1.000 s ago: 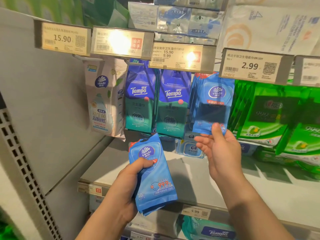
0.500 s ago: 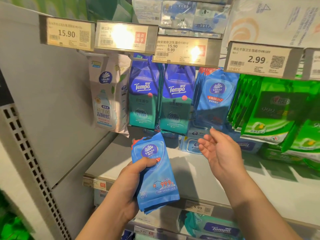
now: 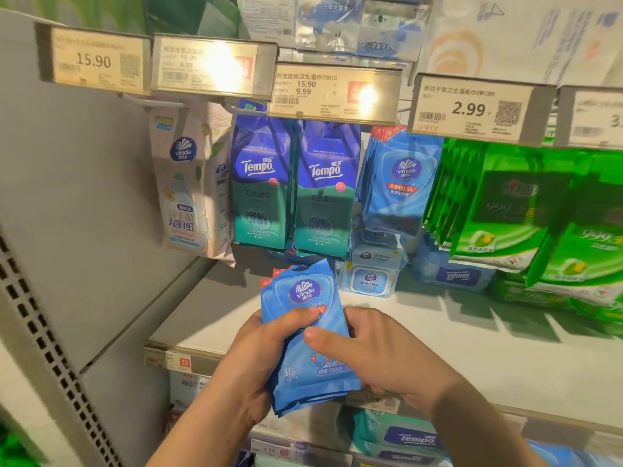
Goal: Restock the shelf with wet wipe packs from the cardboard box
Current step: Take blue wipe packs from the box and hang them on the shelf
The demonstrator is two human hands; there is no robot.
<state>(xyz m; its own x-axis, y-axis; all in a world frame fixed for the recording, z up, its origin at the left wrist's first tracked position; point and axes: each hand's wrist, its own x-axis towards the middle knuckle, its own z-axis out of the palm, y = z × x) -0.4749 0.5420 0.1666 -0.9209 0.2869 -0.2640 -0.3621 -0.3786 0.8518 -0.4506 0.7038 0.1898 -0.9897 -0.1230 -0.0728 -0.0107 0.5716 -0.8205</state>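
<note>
Two hands meet on one small stack of blue Vinda wet wipe packs [image 3: 305, 335], held upright in front of the shelf [image 3: 472, 352] edge. Your left hand [image 3: 259, 362] grips the stack from its left side, thumb pressed across the front pack just under the logo, fingers wrapped behind. Your right hand [image 3: 377, 352] comes in from the right — its thumb lies on the front pack's face and its fingers curl round the stack's right edge, so it pinches the pack. How many packs the stack holds you cannot tell; several edges show at the bottom.

Above and behind the stack, more of the same blue packs hang on a peg [image 3: 401, 183] beneath the 2.99 price tag [image 3: 472, 109]. To their left hang two rows of dark blue Tempo packs [image 3: 293, 187], then a white Vinda pack [image 3: 188, 183] near the grey side wall. To the right hang green packs [image 3: 512, 203]. On the shelf at the back stands a small white-and-blue tub [image 3: 369, 274], just beside a Tempo pack lying upside down [image 3: 455, 274].
</note>
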